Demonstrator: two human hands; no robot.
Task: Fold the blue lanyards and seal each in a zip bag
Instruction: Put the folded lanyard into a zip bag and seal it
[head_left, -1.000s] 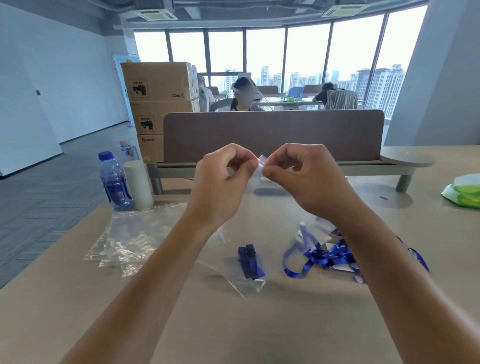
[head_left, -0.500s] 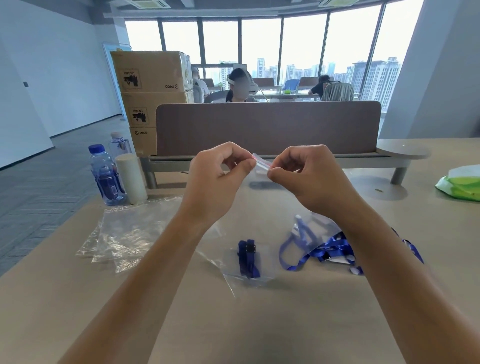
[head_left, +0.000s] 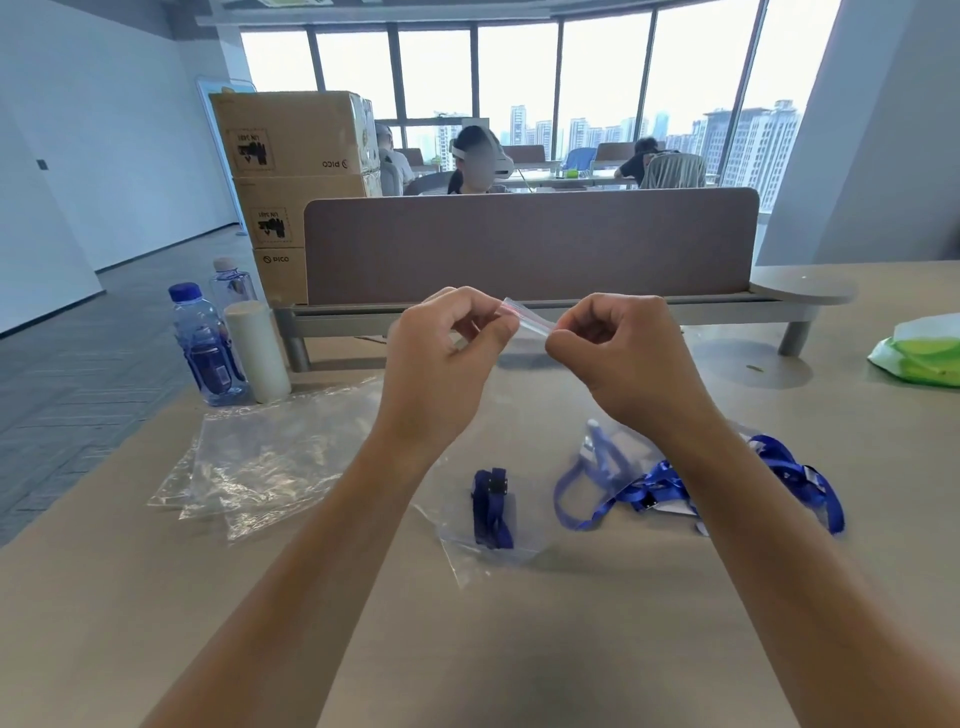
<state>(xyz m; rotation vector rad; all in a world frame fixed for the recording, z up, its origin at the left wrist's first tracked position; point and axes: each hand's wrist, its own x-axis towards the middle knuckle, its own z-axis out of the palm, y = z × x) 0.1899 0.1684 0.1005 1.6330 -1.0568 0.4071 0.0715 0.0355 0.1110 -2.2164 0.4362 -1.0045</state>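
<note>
A clear zip bag (head_left: 524, 405) hangs upright over the table, held by its top strip. My left hand (head_left: 441, 358) pinches the strip's left part and my right hand (head_left: 618, 353) pinches its right part, a short gap between them. At the bottom of the bag lies a folded blue lanyard (head_left: 492, 506), close to the tabletop. A loose heap of blue lanyards (head_left: 660, 486) lies on the table under my right forearm, partly hidden by it.
A pile of empty zip bags (head_left: 260, 457) lies at the left. Behind it stand two water bottles (head_left: 205, 343) and a white cylinder (head_left: 258, 351). A desk divider (head_left: 530, 244) crosses the back. A green-and-white packet (head_left: 919, 353) sits at the right edge.
My hands have drawn slightly apart along the bag's top strip. The camera has tilted a little; the bag and lanyard hang in much the same place.
</note>
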